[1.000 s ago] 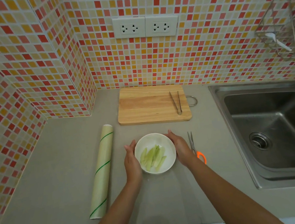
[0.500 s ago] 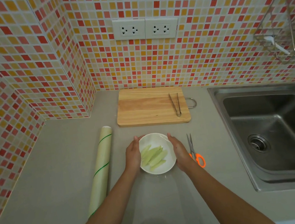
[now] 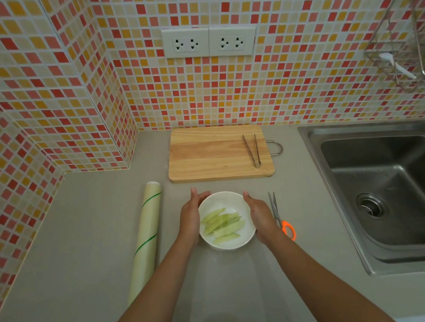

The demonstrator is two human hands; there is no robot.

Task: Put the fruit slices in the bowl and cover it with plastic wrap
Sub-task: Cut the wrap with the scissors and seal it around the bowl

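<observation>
A white bowl (image 3: 232, 242) sits on the grey counter and holds several pale green fruit slices (image 3: 223, 225). My left hand (image 3: 190, 219) presses flat against the bowl's left side, and my right hand (image 3: 261, 215) against its right side, fingers pointing away from me. A faint clear sheet of plastic wrap (image 3: 242, 285) lies on the counter from the bowl toward me; whether it covers the bowl's top I cannot tell. The plastic wrap roll (image 3: 146, 238) lies to the left of the bowl.
A wooden cutting board (image 3: 213, 155) with metal tongs (image 3: 252, 150) lies behind the bowl. Orange-handled scissors (image 3: 280, 216) lie just right of my right hand. A steel sink (image 3: 397, 191) fills the right side. A wire rack (image 3: 412, 56) hangs on the tiled wall.
The bowl has turned clockwise between my hands, so the slices now lie more sideways. Both hands stayed against its sides.
</observation>
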